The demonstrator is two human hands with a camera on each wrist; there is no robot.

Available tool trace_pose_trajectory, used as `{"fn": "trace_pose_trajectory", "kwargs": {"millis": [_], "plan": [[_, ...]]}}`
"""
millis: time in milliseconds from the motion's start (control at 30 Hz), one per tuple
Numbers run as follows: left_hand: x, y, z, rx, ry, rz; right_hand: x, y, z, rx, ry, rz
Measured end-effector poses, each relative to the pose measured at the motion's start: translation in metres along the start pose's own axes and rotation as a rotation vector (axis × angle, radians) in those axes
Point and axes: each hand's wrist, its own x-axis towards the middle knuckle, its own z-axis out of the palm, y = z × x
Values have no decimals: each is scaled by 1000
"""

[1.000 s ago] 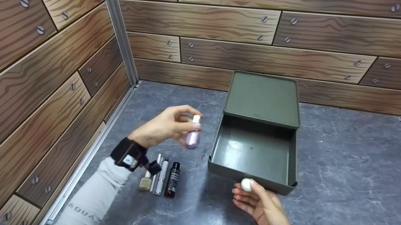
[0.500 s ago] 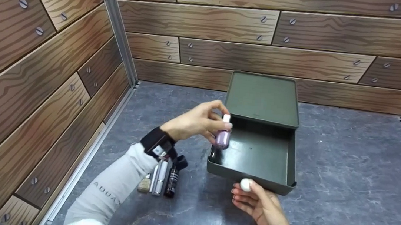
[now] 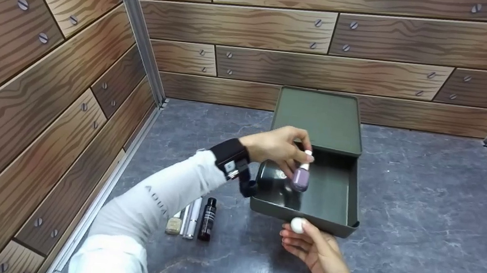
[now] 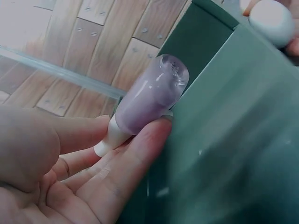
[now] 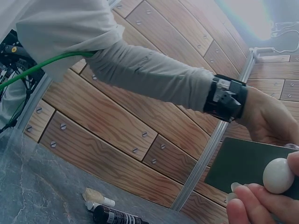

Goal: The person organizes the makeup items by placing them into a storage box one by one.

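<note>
My left hand is over the open dark green box. It pinches a nail polish bottle by the white cap, the purple glass end tilted down. In the left wrist view the thumb and fingers hold that cap while the purple bottle points away from the palm. At the box's front edge is my right hand, holding a small white egg-shaped object between thumb and fingers. The right wrist view shows the smooth white egg shape up close; its exact kind cannot be told.
Left of the box lie a gold nail polish bottle, slim silver tubes and a black bottle, side by side. The box's lid covers its back part. Wood-patterned walls enclose the grey floor.
My left hand has carried the purple nail polish bottle rightward from beside the box to above its inside. The right hand and the white egg-shaped object have stayed at the front edge.
</note>
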Motion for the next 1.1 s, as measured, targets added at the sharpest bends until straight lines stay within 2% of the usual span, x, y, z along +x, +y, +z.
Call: {"fn": "trace_pose_trajectory", "kwargs": {"millis": [167, 300, 567, 900, 1100], "plan": [[17, 3, 9, -21, -4, -27, 0, 0, 0, 6, 7, 17], [24, 1, 16, -43, 1, -32, 0, 1, 0, 0, -11, 13], [26, -3, 28, -39, 24, 11, -1, 0, -2, 1, -26, -6], [26, -16, 42, -2, 40, -22, -1, -1, -3, -14, -26, 5], [30, -15, 45, 29, 91, -33, -1, 1, -4, -13, -35, -18]]}}
